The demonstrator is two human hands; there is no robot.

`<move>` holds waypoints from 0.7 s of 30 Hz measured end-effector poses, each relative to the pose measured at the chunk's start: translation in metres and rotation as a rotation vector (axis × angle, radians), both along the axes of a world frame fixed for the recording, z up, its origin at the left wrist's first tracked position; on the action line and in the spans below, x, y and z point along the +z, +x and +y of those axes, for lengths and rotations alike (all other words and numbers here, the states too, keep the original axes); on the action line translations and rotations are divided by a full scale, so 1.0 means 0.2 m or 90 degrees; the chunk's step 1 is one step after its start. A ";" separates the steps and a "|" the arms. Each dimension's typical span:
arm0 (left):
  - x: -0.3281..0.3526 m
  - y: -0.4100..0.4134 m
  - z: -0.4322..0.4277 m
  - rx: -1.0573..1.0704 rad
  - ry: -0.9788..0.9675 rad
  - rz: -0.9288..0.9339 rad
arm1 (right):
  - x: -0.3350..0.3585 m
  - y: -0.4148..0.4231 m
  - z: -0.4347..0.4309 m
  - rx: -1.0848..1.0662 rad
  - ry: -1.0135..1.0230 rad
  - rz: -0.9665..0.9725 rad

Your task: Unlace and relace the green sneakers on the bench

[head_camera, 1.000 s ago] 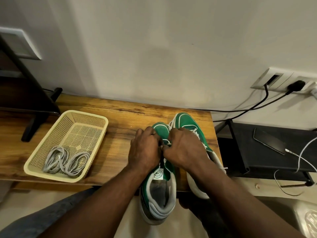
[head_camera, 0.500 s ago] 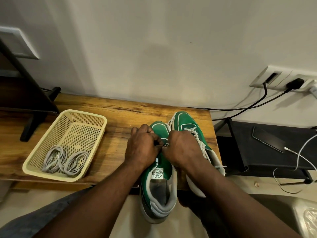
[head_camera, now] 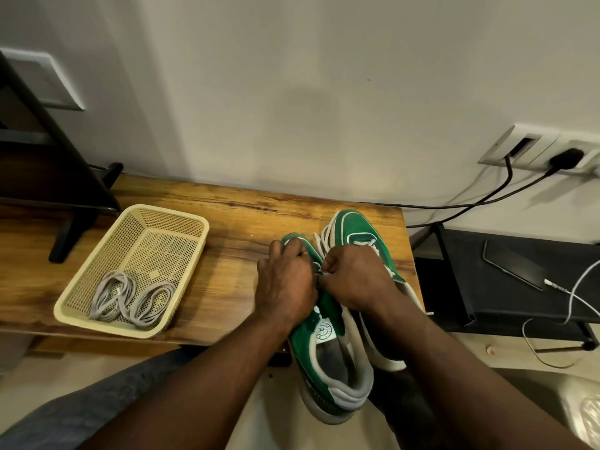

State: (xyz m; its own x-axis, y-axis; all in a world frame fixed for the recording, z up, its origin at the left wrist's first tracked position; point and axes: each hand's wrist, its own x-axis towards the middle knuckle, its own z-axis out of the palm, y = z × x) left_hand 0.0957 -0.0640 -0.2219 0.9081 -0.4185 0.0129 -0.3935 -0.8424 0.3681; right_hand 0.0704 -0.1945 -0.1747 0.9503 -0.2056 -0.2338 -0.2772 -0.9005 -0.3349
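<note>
1. The near green sneaker point(head_camera: 328, 344) lies at the right end of the bench point(head_camera: 233, 219), toe pointing to the back edge; its grey-lined heel hangs well out past the front edge.
2. The left hand point(head_camera: 285, 282) grips this sneaker's forepart, fingers curled over the upper; the right hand point(head_camera: 357, 282) is curled just beside it, pinching a bit of white lace point(head_camera: 319, 271) between the two hands; the fingertips themselves are hidden.
3. The second green sneaker point(head_camera: 358, 230) touches the first on its right, running along the bench's right edge; its white lace shows loose at the toe side, its white sole juts over the front edge.
4. Both uppers are green with white piping; a round label sits on the near tongue.
5. Bare wood lies open between the sneakers and a cream basket point(head_camera: 181, 251) near the front edge, left of the middle; grey laces point(head_camera: 130, 300) are coiled in its near end.
6. A black stand point(head_camera: 65, 235) occupies the bench's left back corner.
7. Off the right edge stands a black side table point(head_camera: 487, 306), bearing a phone point(head_camera: 513, 267) with a white cable point(head_camera: 578, 293).
</note>
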 end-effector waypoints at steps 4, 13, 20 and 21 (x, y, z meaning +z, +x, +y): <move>0.01 0.02 0.02 -0.059 0.023 0.023 | -0.01 -0.04 0.05 0.064 -0.066 -0.033; 0.07 0.13 0.09 -0.146 -0.009 0.053 | -0.04 -0.07 0.07 -0.040 -0.046 -0.084; 0.19 0.25 0.23 -0.129 -0.108 0.238 | -0.04 -0.08 0.11 -0.064 -0.066 -0.125; 0.19 0.25 0.24 -0.126 -0.121 0.247 | -0.04 -0.08 0.12 -0.069 -0.055 -0.115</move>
State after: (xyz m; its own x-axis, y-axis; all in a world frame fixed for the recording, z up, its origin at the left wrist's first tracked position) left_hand 0.1463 -0.0154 -0.1831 0.7642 -0.6068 -0.2183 -0.3425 -0.6688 0.6599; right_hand 0.0547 -0.1710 -0.1819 0.9462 -0.3212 -0.0385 -0.3169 -0.8962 -0.3106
